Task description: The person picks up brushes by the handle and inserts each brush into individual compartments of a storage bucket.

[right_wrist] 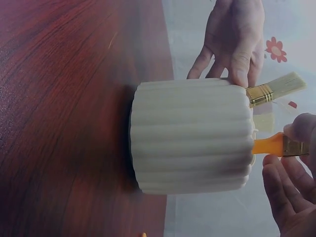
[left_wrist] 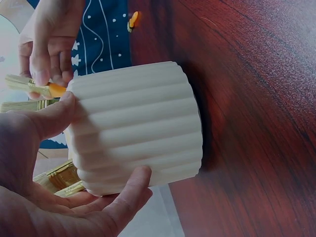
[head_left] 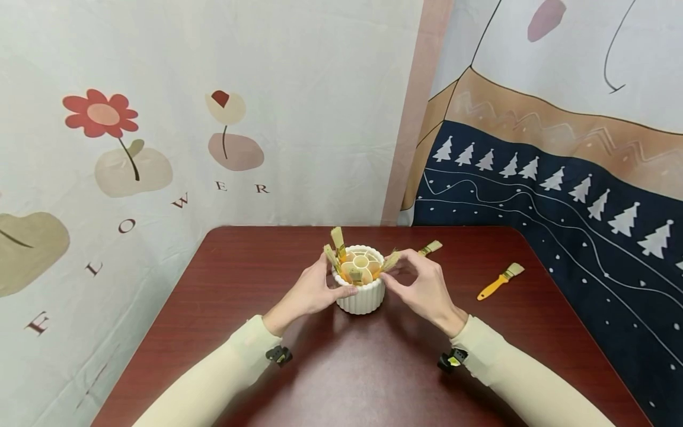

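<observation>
A white ribbed pot stands upright on the table, its top divided into several rounded compartments around a central ring. My left hand holds the pot from the left, thumb at the rim and fingers along its side. At the right of the rim, my right hand pinches a paintbrush near its metal band, bristles up, with the orange handle going down into the pot. Several other paintbrushes stand in the pot, including one at the back left and one at the front. Their lower handles are hidden inside.
On the dark red table, a loose paintbrush with a yellow-orange handle lies to the right. Another brush lies behind my right hand, partly covered by it. Printed cloths hang behind the table and along its right side.
</observation>
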### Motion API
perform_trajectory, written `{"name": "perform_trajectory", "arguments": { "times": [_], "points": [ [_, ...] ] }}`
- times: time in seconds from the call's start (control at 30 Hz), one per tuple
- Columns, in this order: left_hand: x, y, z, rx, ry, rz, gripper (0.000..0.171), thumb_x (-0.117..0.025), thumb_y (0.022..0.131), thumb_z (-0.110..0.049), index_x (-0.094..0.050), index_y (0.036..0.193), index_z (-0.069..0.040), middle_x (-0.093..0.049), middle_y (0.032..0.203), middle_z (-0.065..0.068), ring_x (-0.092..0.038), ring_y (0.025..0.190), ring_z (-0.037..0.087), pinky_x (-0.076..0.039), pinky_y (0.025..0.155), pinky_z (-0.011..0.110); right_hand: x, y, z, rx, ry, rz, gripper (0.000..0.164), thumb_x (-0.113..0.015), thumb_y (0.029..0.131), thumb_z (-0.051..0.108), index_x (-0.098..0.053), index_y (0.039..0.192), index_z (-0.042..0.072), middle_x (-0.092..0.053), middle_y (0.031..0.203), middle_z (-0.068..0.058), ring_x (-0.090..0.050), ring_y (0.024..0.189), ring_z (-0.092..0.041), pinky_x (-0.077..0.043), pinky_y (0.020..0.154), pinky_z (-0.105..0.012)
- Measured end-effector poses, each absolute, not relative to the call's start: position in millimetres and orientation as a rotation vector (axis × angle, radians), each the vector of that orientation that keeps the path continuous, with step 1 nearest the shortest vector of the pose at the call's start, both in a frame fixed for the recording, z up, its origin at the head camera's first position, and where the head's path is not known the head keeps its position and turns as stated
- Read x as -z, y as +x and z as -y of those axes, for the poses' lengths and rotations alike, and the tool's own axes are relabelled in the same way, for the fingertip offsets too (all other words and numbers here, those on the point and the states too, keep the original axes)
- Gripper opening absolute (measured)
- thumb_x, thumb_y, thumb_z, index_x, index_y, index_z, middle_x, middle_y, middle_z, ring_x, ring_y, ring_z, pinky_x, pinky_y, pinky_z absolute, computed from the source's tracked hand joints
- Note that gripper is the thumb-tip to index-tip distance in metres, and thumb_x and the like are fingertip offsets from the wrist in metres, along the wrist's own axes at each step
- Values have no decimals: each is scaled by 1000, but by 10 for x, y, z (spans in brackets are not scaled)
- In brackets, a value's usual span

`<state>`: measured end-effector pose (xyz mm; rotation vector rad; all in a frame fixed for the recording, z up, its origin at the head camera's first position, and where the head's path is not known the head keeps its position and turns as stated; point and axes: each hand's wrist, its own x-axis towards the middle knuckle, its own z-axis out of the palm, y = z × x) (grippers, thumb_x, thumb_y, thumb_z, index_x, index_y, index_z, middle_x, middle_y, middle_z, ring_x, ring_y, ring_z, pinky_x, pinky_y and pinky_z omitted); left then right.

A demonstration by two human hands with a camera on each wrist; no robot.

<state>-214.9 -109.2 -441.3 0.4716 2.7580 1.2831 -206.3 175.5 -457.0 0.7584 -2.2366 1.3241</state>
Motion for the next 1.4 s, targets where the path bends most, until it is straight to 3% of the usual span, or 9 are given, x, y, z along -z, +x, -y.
{"name": "perform_trajectory", "arguments": {
  "times": [0.47, 0.77, 1.13, 1.4],
  "points": [
    [4427, -2149, 1082, -1283, 471, -2752, 93, -101, 93, -35, -51, 165, -3, -76, 156, 16, -76, 142, 34, -59, 121, 57, 4661, -2102, -1716, -1151, 672, 2365, 30, -100, 94, 17, -80, 115, 17, -83, 105, 1, -81, 97, -19, -71, 87, -35],
    [4429, -2140, 1075, -1287, 463, -2741, 97, -102, 93, -34, -49, 168, -2, -75, 158, 18, -73, 147, 37, -57, 124, 59, 4689, -2076, -1722, -1121, 664, 2403, 29, -100, 95, 20, -81, 117, 17, -82, 108, 1, -80, 101, -18, -72, 90, -42],
    [4402, -2201, 1087, -1298, 474, -2720, 99, -101, 94, -35, -47, 169, -1, -73, 161, 18, -72, 149, 36, -56, 126, 59, 4659, -2095, -1767, -1114, 683, 2391, 37, -101, 94, 21, -80, 124, 14, -82, 115, -7, -81, 106, -31, -72, 93, -47],
    [4440, -2249, 1178, -1322, 552, -2663, 99, -99, 96, -32, -44, 174, -5, -70, 164, 18, -70, 152, 39, -53, 128, 63, 4628, -2047, -1860, -1085, 627, 2435, 44, -103, 93, 24, -81, 131, 19, -82, 120, 7, -78, 113, -13, -67, 99, -39]
  ]
}}
